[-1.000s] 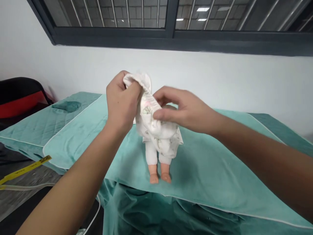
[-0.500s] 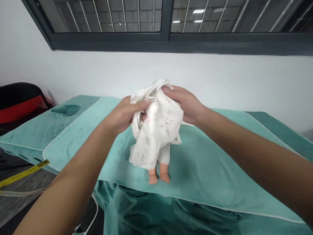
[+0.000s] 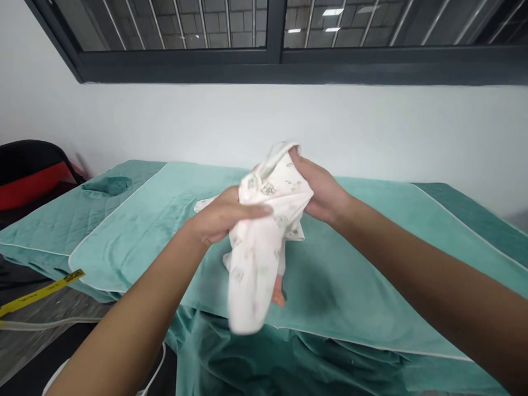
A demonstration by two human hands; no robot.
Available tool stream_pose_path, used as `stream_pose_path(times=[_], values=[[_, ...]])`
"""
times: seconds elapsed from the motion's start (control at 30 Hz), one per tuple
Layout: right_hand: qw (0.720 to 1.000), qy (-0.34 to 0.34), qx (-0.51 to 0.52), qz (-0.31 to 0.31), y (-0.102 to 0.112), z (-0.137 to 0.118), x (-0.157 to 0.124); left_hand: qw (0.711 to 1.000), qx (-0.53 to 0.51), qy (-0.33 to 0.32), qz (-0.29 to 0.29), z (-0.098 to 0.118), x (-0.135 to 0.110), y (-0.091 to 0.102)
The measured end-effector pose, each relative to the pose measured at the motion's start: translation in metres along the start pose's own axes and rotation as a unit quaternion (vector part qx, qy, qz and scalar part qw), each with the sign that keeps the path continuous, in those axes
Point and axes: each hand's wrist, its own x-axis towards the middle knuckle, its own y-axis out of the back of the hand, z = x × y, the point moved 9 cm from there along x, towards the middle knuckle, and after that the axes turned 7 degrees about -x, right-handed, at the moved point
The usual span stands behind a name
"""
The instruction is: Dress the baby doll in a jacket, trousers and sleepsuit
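A white baby garment [image 3: 274, 220] with small printed figures is bunched up between both my hands, a long sleeve- or leg-like part hanging down. My left hand [image 3: 226, 214] grips it from the left, thumb lying across the cloth. At its upper right edge, my right hand [image 3: 319, 184] pinches the fabric. Below and behind the garment lies a doll; only its foot [image 3: 279, 291] and a bit of white clothing show, the rest being hidden. Another printed cloth corner [image 3: 296, 233] pokes out under my right hand.
A teal velvet-covered bed [image 3: 363, 297] with white piping spans the view, with a face hole [image 3: 107, 186] at its left end. Behind it are a white wall and a barred window [image 3: 272, 63]. A black and red chair [image 3: 37, 176] and yellow strap [image 3: 41, 291] are at left.
My left hand has moved lower and to the right along the garment. A long part of the cloth now hangs down, covering one doll foot that showed before.
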Motion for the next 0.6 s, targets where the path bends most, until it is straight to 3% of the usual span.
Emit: stream_pose_path(times=[0.1, 0.17, 0.3, 0.37, 0.5, 0.6], values=[[0.988, -0.05, -0.029, -0.145, -0.03, 0.02, -0.01, 0.991, -0.066, -0.088, 0.077, 0.014, 0.009, 0.009], [0.976, -0.065, -0.055, -0.2, -0.039, 0.027, -0.013, 0.989, -0.089, -0.077, 0.084, 0.008, 0.014, 0.011], [0.995, -0.013, -0.007, -0.102, -0.014, 0.017, 0.0, 0.997, -0.069, 0.014, 0.023, -0.014, 0.013, 0.009], [0.997, -0.008, 0.028, -0.074, -0.007, 0.02, 0.002, 0.998, -0.061, 0.024, 0.0, -0.018, 0.009, 0.009], [0.994, -0.014, 0.09, -0.066, -0.015, 0.044, -0.007, 0.989, -0.116, -0.042, 0.077, -0.013, 0.007, 0.017], [0.989, -0.057, 0.096, -0.101, -0.032, 0.07, -0.02, 0.984, -0.127, -0.02, 0.123, -0.023, 0.005, 0.012]])
